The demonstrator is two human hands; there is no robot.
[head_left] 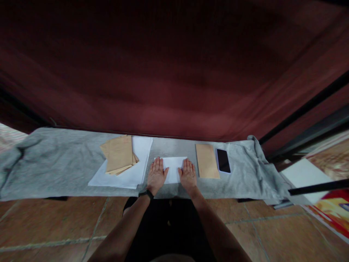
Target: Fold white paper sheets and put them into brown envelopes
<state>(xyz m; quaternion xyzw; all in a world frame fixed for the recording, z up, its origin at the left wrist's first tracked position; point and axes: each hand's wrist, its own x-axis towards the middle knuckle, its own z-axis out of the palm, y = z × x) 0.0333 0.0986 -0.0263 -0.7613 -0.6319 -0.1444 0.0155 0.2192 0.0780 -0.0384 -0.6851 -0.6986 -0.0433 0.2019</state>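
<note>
A white sheet of paper, which looks folded, lies flat in front of me on the grey cloth. My left hand rests palm down on its left side, fingers stretched out. On its right side my right hand lies flat in the same way, thumb pointing inward. The middle of the paper shows between my two thumbs. To the left, several brown paper envelopes are piled askew on larger white sheets. A single brown envelope lies to the right of my right hand.
The grey cloth covers a long, narrow surface. A smartphone lies right of the single envelope. A dark red panel rises along the far edge. Dark bars and a colourful printed box are at the right.
</note>
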